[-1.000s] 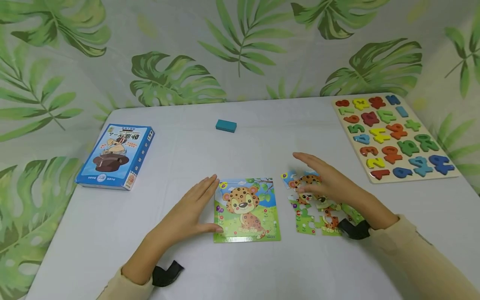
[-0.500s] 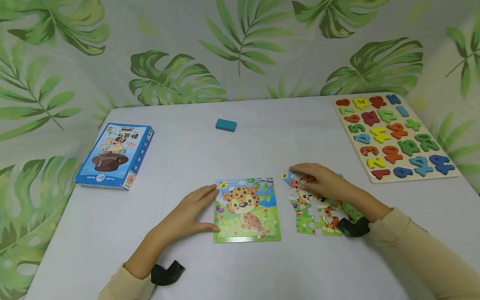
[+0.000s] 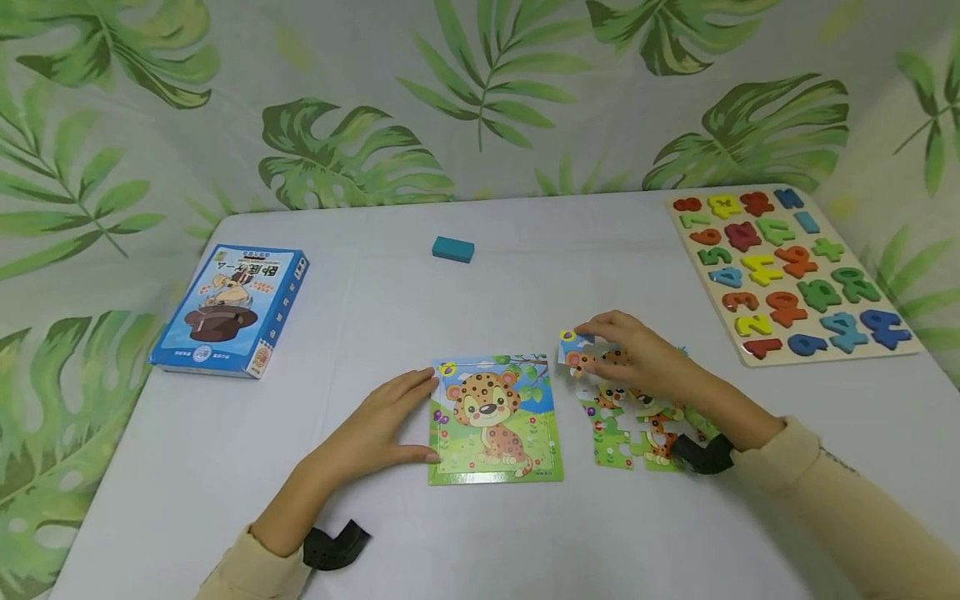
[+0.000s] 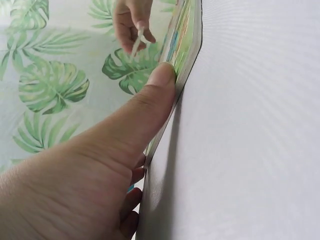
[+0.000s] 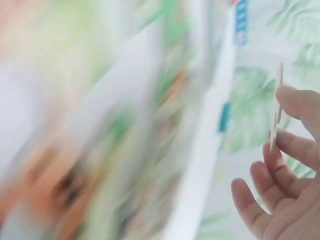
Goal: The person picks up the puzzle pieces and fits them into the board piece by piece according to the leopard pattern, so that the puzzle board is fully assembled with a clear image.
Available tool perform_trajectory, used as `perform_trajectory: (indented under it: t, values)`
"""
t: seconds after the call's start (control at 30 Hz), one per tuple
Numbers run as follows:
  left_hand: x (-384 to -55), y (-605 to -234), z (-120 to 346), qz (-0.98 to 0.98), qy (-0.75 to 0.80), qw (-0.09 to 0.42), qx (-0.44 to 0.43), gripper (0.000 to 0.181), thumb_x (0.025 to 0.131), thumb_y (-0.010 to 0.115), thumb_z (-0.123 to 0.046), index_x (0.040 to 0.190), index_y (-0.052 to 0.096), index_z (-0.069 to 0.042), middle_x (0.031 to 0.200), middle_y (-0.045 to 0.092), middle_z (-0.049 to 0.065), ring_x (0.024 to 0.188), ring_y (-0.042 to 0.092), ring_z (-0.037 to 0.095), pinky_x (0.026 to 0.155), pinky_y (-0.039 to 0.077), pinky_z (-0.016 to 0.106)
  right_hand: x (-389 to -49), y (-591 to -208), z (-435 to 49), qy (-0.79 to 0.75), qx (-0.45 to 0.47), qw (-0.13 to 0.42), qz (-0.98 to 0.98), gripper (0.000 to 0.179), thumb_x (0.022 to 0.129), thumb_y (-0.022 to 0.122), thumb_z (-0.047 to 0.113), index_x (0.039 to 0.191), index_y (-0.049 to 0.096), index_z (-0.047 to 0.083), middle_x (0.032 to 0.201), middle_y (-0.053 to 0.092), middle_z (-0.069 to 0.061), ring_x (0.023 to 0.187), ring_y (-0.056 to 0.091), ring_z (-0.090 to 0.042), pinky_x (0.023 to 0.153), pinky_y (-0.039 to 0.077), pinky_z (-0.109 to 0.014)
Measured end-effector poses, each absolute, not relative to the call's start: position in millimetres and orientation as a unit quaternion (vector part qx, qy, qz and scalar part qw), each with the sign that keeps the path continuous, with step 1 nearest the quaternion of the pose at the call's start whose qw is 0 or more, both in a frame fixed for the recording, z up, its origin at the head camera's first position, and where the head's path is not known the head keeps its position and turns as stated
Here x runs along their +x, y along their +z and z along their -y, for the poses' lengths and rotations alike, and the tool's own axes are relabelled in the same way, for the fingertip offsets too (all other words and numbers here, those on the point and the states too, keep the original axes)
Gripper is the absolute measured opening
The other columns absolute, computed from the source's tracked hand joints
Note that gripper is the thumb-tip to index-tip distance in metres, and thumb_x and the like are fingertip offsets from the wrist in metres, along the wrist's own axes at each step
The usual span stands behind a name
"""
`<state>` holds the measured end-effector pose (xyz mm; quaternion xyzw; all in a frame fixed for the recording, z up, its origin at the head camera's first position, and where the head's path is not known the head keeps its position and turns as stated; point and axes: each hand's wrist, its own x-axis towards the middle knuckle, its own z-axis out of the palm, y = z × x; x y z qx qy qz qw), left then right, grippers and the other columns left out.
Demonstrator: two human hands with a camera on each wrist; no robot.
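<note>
Raised over the loose jigsaw pieces (image 3: pixel 615 450), my right hand (image 3: pixel 637 354) pinches a jigsaw puzzle piece (image 3: pixel 573 360) with blue sky, a yellow spot and a leopard's ear. Thumb and fingertips hold it, seen edge-on in the right wrist view as a thin pale puzzle piece (image 5: pixel 274 132). A square puzzle board (image 3: pixel 495 421) with a seated leopard cub lies to its left. My left hand (image 3: pixel 375 425) rests at the board's left edge, fingertips near the top corner. Its thumb (image 4: pixel 162 75) touches the board's edge lower down.
A blue game box (image 3: pixel 228 308) lies at the left. Farther back on the white table is a small teal block (image 3: pixel 453 249). A wooden board (image 3: pixel 708 279) with coloured numbers and signs lies at the right. A leaf-print cloth (image 3: pixel 510 92) hangs behind.
My right hand has come down to the loose pieces, taken hold of the upper-left puzzle piece and lifted it slightly leftward. My left hand has settled against the board's edge.
</note>
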<state>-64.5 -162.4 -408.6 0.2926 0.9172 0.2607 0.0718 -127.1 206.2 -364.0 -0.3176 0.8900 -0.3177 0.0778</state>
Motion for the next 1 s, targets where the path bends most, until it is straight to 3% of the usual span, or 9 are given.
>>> perform_trajectory:
  t: [0.1,0.3,0.5,1.0]
  values:
    - [-64,-409,163,-0.918,0.259,0.071,0.292,0.094,0.067,0.068,-0.056,0.138,0.034,-0.006,0.145,0.025,0.005,0.131,0.021,0.025,0.103,0.023,0.045,-118,-353,-188,-0.329,-0.339,0.067,-0.879,0.044,0.084,0.063,0.016,0.126,0.049,0.008,0.120,0.042,-0.010,0.107,0.041,-0.025,0.078,0.045,-0.043]
    - [-64,-408,163,-0.917,0.261,0.069,0.293,0.093,0.067,0.068,-0.055,0.138,0.034,-0.005,0.145,0.025,0.006,0.131,0.021,0.026,0.103,0.023,0.045,-103,-350,-141,-0.345,-0.379,0.036,-0.858,0.048,0.083,0.066,0.018,0.126,0.051,0.006,0.117,0.045,-0.007,0.106,0.043,-0.020,0.081,0.043,-0.038]
    - [-64,-409,163,-0.916,0.265,0.061,0.294,0.092,0.068,0.066,-0.057,0.138,0.035,-0.005,0.144,0.026,0.006,0.130,0.023,0.026,0.102,0.024,0.046,-100,-371,-101,-0.330,-0.357,0.068,-0.871,0.046,0.083,0.065,0.026,0.123,0.053,0.005,0.118,0.049,-0.007,0.108,0.046,-0.021,0.088,0.042,-0.036]
    - [-65,-406,161,-0.921,0.253,0.076,0.287,0.094,0.067,0.068,-0.057,0.138,0.035,-0.007,0.144,0.025,0.006,0.131,0.021,0.024,0.103,0.022,0.043,-108,-400,-82,-0.274,-0.347,0.046,-0.896,0.043,0.079,0.068,0.029,0.117,0.059,0.010,0.113,0.053,-0.005,0.104,0.048,-0.021,0.088,0.037,-0.043]
